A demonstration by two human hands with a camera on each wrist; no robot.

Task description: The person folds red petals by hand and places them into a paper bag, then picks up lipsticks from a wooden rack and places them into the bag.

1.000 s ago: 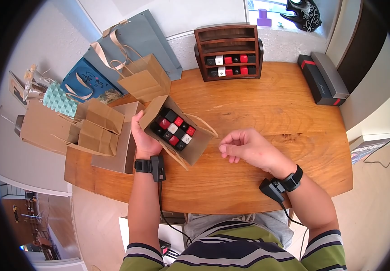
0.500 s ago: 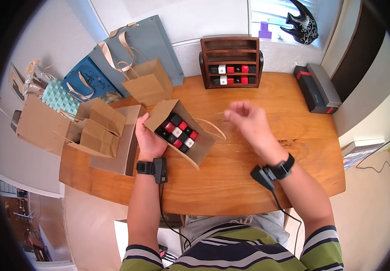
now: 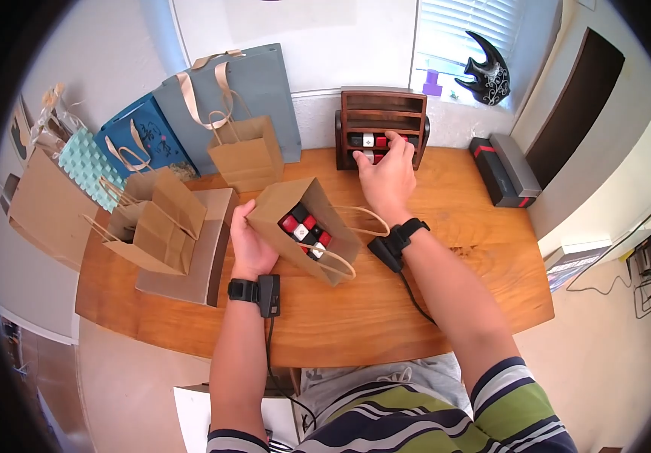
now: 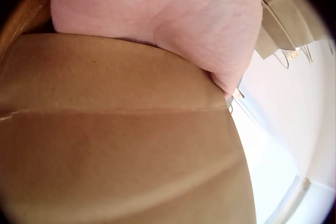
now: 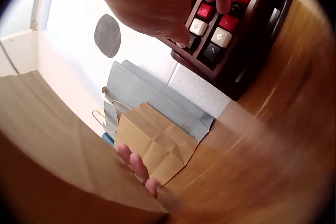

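My left hand [image 3: 253, 249] holds a brown paper bag [image 3: 284, 198] tilted with its mouth toward me. Inside the bag lie several small red, black and white cubes [image 3: 301, 230]. Fingertips of the left hand [image 5: 139, 169] show past the bag's edge in the right wrist view. At the back, my right hand [image 3: 389, 181] reaches to a dark wooden rack [image 3: 383, 102], its thumb and fingers spread over the lower shelves. Rows of similar cubes [image 5: 221, 37] sit there, partly hidden by the hand. The thumb meets a black cube [image 5: 193, 40] near the row's end.
More paper bags stand at the left: one brown bag [image 3: 152, 234] on a flat box [image 3: 216, 249], another brown bag [image 3: 246, 155], a grey-blue bag [image 3: 280, 90] and a blue bag [image 3: 133, 140]. Long dark boxes [image 3: 503, 174] lie at the right.
My right hand has moved forward from above the table to the rack's cubes. The left hand keeps its hold on the tilted bag. The head view has tipped up slightly.
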